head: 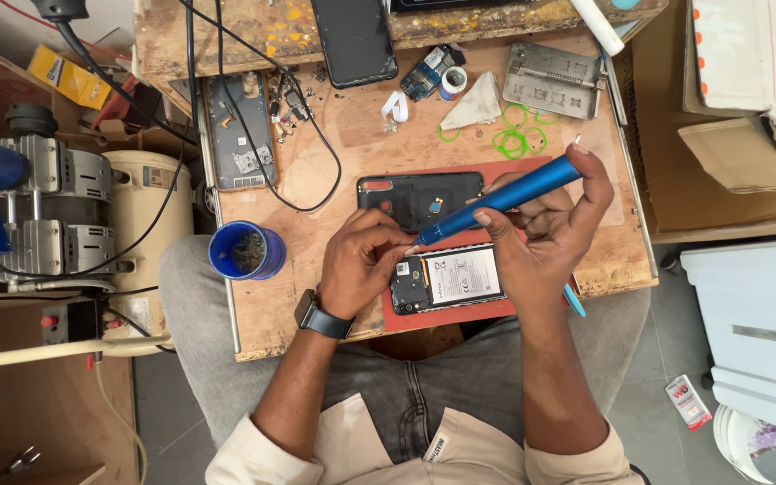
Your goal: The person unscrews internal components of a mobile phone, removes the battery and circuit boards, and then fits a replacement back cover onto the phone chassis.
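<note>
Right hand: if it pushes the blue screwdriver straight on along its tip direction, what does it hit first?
The right hand aims the blue screwdriver down-left; first contact looks like the opened phone near its top edge, beside the left hand fingertips. Depth unclear.

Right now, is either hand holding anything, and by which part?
The right hand holds a blue electric screwdriver around its upper barrel, tip down on the opened phone. The left hand steadies the phone's top end.

Opened phone (446,278): left end hidden under my left hand (361,260). Screwdriver (500,199): tip too small to tell. Dark phone (354,36) at top: cut off by the edge.
</note>
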